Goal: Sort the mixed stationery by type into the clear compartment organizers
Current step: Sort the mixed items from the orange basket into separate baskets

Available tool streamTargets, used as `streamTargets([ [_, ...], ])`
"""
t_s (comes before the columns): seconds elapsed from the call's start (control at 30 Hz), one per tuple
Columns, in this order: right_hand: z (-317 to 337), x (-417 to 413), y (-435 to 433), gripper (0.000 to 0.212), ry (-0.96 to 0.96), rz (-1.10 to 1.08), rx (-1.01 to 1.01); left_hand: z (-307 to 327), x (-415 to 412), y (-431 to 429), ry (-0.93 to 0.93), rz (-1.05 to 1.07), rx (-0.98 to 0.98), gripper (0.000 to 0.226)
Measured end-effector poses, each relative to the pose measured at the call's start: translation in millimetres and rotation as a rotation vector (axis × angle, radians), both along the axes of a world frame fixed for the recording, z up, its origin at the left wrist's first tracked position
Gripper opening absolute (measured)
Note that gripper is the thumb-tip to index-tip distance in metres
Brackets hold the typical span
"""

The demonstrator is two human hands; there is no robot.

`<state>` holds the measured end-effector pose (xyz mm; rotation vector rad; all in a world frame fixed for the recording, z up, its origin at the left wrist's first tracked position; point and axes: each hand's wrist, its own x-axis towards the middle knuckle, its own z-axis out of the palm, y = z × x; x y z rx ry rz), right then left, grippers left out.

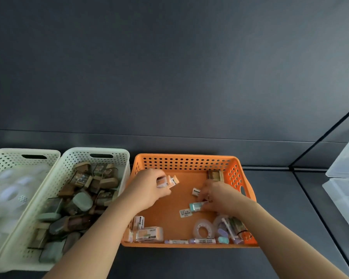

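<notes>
- Both forearms reach from the near edge into the orange basket (189, 157) on the dark worktop (280, 208).
- Left hand (149, 186) curls round small packets (172, 181); right hand (216, 196) pinches a teal packet (195, 206) low over the basket floor.
- Tape rolls (203, 228), pens and boxes lie there unsorted; the clear organizers (345, 164) stand well apart at the right, contents unreadable, so most sorting seems left.

orange perforated basket (186, 161), pale green baskets (109, 156)
</notes>
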<state>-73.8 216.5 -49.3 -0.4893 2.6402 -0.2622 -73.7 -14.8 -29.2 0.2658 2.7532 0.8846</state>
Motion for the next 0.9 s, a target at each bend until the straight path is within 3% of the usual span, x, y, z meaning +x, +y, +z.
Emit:
streamTargets([
  [0.13, 1.0, -1.8, -13.7, 0.012, 0.02, -0.036, -0.042, 17.7, 16.8, -18.7, 0.067, 0.078, 0.085, 0.014],
  [0.3, 22.3, -11.8, -53.2, 0.018, 0.134, -0.083, -0.268, 40.1, 36.4, -63.9, 0.112, 0.222, 0.164, 0.014],
  [0.43, 56.5, -8.9, -111.7, 0.019, 0.263, -0.021, -0.49, 47.7, 51.1, -122.7, 0.157, 0.362, 0.242, 0.017],
  [0.57, 75.4, -5.2, -193.2, 0.015, 0.24, 0.092, -0.584, 49.7, 69.7, -195.1, 0.194, 0.486, 0.268, 0.009],
  [0.9, 76.3, 5.3, -430.2, 0.019, 0.172, 0.175, -0.657, 51.0, 104.8, -431.7, 0.201, 0.7, 0.061, 0.016],
])
